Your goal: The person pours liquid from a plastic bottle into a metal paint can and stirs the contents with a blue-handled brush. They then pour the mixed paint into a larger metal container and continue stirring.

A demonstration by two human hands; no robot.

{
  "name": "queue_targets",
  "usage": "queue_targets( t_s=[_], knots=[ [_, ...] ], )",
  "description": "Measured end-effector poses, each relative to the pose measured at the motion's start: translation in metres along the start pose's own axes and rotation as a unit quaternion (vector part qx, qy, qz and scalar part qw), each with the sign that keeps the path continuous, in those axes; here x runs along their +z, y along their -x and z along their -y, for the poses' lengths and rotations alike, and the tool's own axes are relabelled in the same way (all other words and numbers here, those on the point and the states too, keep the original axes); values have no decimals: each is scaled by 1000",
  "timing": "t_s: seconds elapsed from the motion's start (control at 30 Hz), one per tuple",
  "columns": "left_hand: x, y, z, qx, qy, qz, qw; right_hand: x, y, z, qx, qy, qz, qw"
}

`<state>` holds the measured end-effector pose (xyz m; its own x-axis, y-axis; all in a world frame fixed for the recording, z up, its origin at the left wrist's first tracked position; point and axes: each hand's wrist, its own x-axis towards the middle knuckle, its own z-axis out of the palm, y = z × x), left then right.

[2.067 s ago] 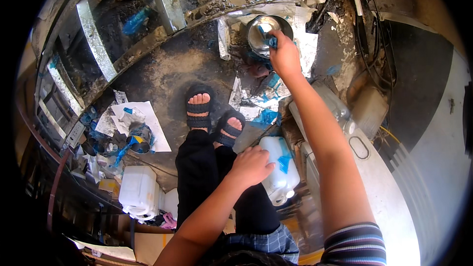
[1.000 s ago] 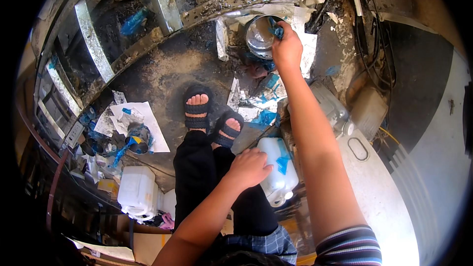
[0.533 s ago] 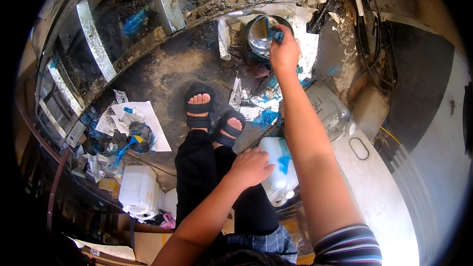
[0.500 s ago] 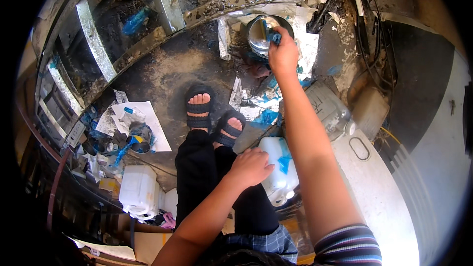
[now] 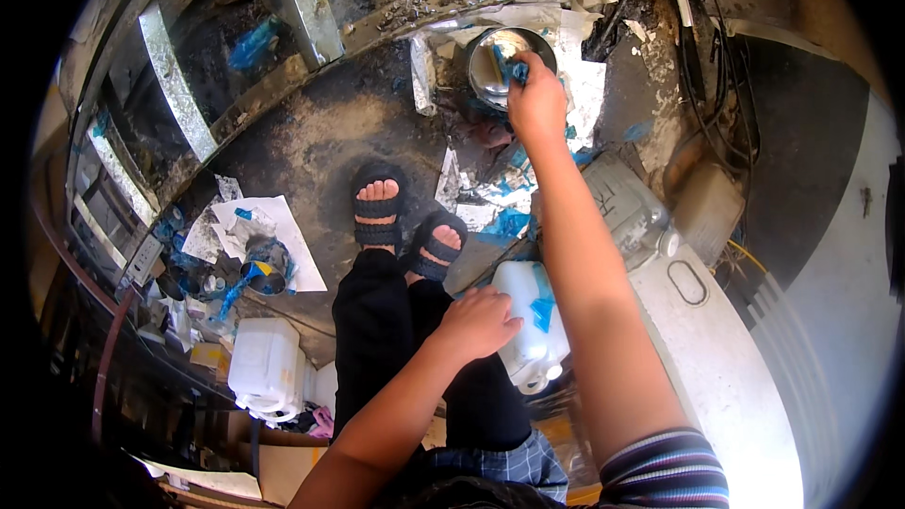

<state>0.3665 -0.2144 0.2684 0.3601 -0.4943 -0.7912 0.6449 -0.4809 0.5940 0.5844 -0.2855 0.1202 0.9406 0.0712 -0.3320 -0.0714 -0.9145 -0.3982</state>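
My right hand reaches far forward over a round metal can. Its fingers close on a blue-wrapped tool, whose flat tan-and-blue end dips inside the can. What kind of tool it is, I cannot make out. Something pale and shiny shows in the can, which stands among stained white papers on the floor. On my bent knee rests my left hand, fingers loosely laid out and holding nothing. Right beside it stands a white plastic jug with a patch of blue film on it.
Metal shelving with dirty rungs curves along the left. A second white jug and a dark tin on paper sit left of my sandalled feet. A greyish container stands under my right forearm; black cables hang at the right.
My right hand and the tool have shifted slightly within the can. The whole view has drifted a little; my left hand stays on the knee.
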Motion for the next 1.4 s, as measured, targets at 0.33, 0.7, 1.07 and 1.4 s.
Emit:
queue_targets(
  t_s=[0.33, 0.7, 1.07, 1.4],
  knots=[
    [-2, -1, -4, -7, -4, 19, 1000, 6, -3, 0, 22, -38, -75, 996],
    [-1, -1, -3, -8, -1, 29, 1000, 0, -4, -2, -2, -13, -75, 997],
    [-2, 1, -1, -5, 9, 20, 1000, -3, 9, -9, -46, 28, -65, 996],
    [-4, 5, 13, -11, 22, 0, 1000, -8, 17, -17, -86, 92, -20, 992]
  ],
)
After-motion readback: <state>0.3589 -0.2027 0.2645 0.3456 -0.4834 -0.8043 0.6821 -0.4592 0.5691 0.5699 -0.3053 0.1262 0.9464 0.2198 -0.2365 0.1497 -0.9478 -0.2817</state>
